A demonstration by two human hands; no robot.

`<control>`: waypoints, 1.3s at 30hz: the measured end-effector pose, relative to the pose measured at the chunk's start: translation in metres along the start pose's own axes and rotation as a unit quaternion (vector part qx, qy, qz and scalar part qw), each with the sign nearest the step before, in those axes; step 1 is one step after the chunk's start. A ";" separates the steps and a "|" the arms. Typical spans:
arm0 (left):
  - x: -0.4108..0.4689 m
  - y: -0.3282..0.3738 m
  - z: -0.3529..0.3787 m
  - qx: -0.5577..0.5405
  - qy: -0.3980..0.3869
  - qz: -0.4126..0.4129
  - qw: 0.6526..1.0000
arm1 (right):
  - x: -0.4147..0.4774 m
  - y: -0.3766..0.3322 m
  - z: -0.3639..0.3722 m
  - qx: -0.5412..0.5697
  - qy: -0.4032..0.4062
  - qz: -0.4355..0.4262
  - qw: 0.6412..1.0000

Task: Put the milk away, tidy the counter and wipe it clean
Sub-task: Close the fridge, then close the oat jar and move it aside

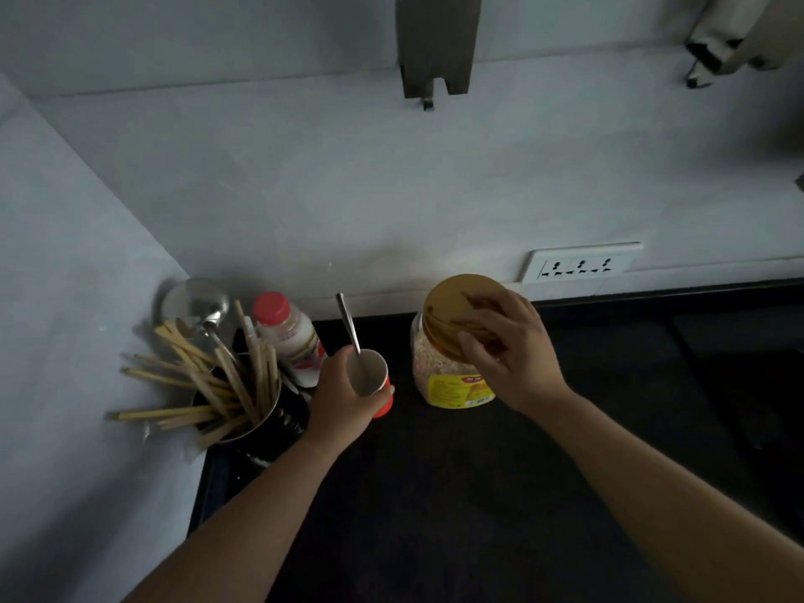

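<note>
A white milk bottle (pixel 291 337) with a red cap stands at the back left of the dark counter (pixel 435 493). My left hand (pixel 343 398) is wrapped around a red paper cup (pixel 370 376) that has a metal spoon (pixel 348 322) standing in it. To the right sits a clear plastic jar (pixel 448 372) of grain with a yellow label. Its brown lid (pixel 457 311) is under the fingers of my right hand (pixel 509 346), which grips the lid from above.
A metal holder (pixel 256 424) full of wooden sticks and a ladle (pixel 200 302) stands in the left corner by the wall. A white socket strip (pixel 583 263) is on the back wall. A metal bracket (pixel 435 45) hangs above.
</note>
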State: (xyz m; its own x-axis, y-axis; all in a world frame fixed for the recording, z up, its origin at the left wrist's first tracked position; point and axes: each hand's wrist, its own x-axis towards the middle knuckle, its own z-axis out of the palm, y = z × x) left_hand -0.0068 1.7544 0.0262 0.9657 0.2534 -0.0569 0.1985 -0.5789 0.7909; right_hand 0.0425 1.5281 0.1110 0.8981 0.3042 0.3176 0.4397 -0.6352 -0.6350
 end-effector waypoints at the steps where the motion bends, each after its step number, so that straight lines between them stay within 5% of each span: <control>1: 0.002 -0.001 0.003 -0.004 0.007 -0.002 1.000 | -0.002 0.003 0.002 -0.014 -0.002 -0.014 1.000; 17: 0.019 -0.014 0.028 0.006 0.009 0.007 1.000 | 0.013 0.026 0.011 -0.088 -0.025 -0.076 0.993; 22: 0.019 -0.016 0.017 0.033 -0.056 0.002 0.998 | 0.012 0.023 0.013 -0.092 -0.015 -0.074 0.993; 29: -0.016 0.001 -0.010 0.034 -0.058 0.037 0.997 | 0.011 -0.016 0.005 -0.033 0.054 -0.043 0.997; 39: -0.079 0.047 -0.045 0.078 -0.094 0.154 0.981 | -0.012 -0.076 0.020 0.127 -0.066 0.018 0.990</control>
State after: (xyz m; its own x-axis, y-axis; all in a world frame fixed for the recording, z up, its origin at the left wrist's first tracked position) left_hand -0.0813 1.7422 0.0953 0.9947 -0.0907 0.0477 -0.0986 -0.7207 0.6862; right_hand -0.0013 1.5866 0.1415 0.8989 0.3856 0.2080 0.3808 -0.4527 -0.8063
